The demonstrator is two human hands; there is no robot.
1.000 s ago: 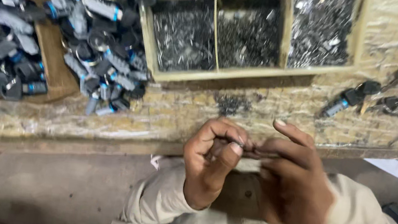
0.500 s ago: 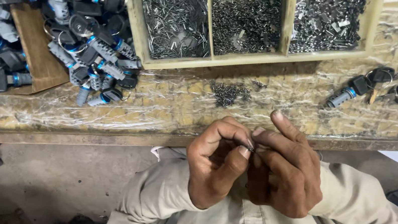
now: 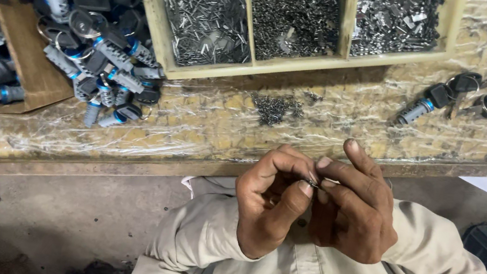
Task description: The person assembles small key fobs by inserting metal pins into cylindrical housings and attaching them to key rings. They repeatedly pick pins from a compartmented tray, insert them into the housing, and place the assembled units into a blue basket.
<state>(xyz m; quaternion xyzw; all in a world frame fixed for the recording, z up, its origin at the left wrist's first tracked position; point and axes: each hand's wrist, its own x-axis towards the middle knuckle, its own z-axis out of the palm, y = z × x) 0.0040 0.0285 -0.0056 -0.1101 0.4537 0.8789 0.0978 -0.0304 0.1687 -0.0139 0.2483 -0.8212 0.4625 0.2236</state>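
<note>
A: While your hands have stayed joined low in the centre of the frame over the last second, the bench has slid upward and the view has drawn closer; what do they hold?

B: Your left hand curls with thumb and forefinger pinched; your right hand meets it fingertip to fingertip. Between them sits a small metal piece, too small to identify. Both hands grasp it, as they did before

A: And the supply?

B: The wooden tray, upper centre, has three compartments of small metal parts: thin pins at left, finer bits in the middle, chunkier pieces at right. A small loose heap of parts lies on the bench just below the tray, well apart from your fingers

A: Other items?

B: Lock cylinders with keys pile up at upper left, and a few more, lock cylinders at right, lie at upper right. Judged from this, the fitting goes on in the hands, nothing yet set down
</note>
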